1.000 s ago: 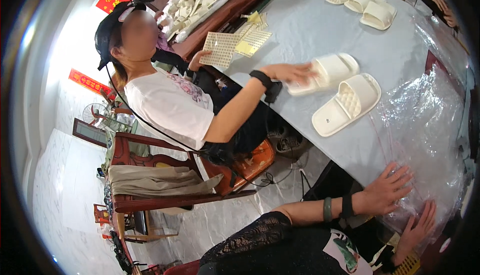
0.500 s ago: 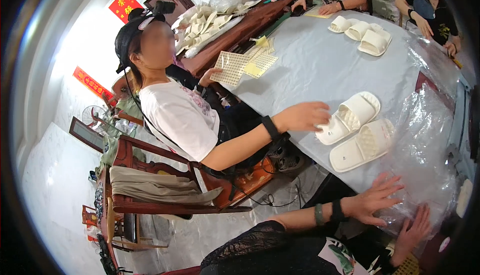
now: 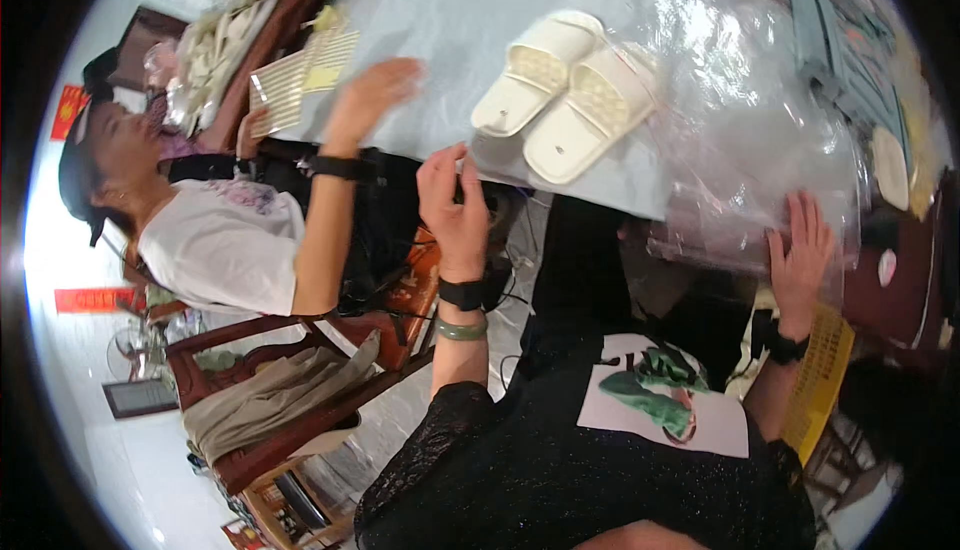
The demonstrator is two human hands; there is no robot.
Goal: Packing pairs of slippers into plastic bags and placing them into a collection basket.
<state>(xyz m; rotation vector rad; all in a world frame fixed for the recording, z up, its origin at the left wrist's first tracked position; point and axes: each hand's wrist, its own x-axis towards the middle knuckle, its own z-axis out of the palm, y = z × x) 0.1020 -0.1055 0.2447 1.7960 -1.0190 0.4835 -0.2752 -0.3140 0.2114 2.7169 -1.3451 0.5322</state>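
Two white open-toed slippers (image 3: 588, 140) lie side by side on the grey-white tabletop (image 3: 440, 10), one partly against clear plastic. To their left my left hand (image 3: 455, 215) is raised off the table's edge, fingers curled in toward the thumb. Whatever it holds, if anything, is too small to make out. My right hand (image 3: 800, 255) lies on the clear plastic bags (image 3: 740, 155), its fingers stretched out and spread. A co-worker's hand (image 3: 372, 100), blurred, is lifted near the slippers, and their other hand holds a sheet of small stickers (image 3: 285, 95).
A wooden chair (image 3: 290, 425) with a brown cloth over it stands at the left. Beyond the co-worker, white slipper parts (image 3: 215, 60) are heaped at the table's side. A grey object (image 3: 850, 50) and a single pale slipper-shaped piece (image 3: 890, 170) lie at the right.
The view has tilted downward. My left hand has come off the plastic and up to the left; my right hand stays on it. The co-worker's hand has drawn back from the slippers.
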